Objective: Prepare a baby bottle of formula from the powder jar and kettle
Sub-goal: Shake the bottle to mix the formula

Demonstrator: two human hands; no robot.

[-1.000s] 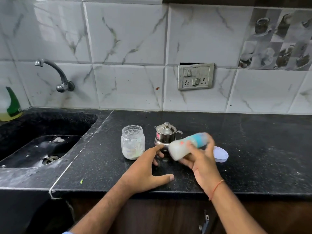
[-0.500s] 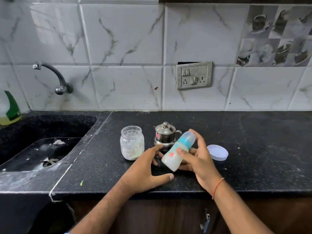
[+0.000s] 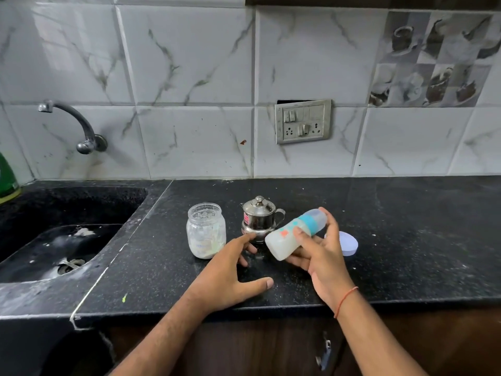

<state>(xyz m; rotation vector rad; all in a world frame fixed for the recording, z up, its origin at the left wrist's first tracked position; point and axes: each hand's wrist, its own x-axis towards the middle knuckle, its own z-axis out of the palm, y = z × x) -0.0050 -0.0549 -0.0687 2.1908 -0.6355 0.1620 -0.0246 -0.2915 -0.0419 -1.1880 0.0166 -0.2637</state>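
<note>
1. Bottle [image 3: 291, 234]: held just above the counter [image 3: 406, 240], in front of the kettle [image 3: 259, 219] and right of the powder jar [image 3: 206, 230].
2. Hands: right hand [image 3: 321, 257] grips the bottle, thumb across its middle; left hand [image 3: 230, 278] rests flat, fingers spread, holding nothing.
3. Handling: light plastic with milky liquid, probably smooth and a little slippery; best held round the body below the blue collar.
4. Axis: tilted near horizontal, capped teat end up-right, base down-left toward the left hand.
5. Jar's lid [image 3: 348, 244] seems to lie behind the right hand.
</note>
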